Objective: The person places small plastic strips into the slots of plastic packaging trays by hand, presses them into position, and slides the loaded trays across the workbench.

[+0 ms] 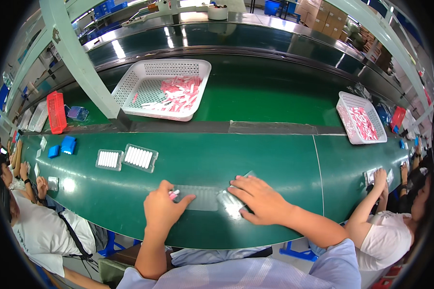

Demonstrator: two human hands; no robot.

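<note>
**Hands at the clear tray on the green table**

Left hand (163, 208) is curled, pinching a small pink-and-white stick (173, 194) between thumb and fingertips at the left end of the clear plastic tray (202, 198). Right hand (261, 199) lies flat with fingers spread, pressing on the right end of that tray, where a glossy crumpled part of the plastic shows under the fingers. The tray lies on the green table (255, 159), just in front of the person's body.

Handling: the stick appears light, rigid and smooth, so it is best gripped across its middle. The tray looks thin and flexible, liable to slide unless held down at an edge.

Beyond the tray, to its left, two filled trays of white sticks (128, 158) lie side by side. Further back stands a white basket (130, 79) of pink and white pieces; a second white basket (361, 118) sits far to the tray's right.

Not discernible: the tray's slots, whether any are filled, and what the right palm covers. Co-workers at both sides are cut off by the frame.
</note>
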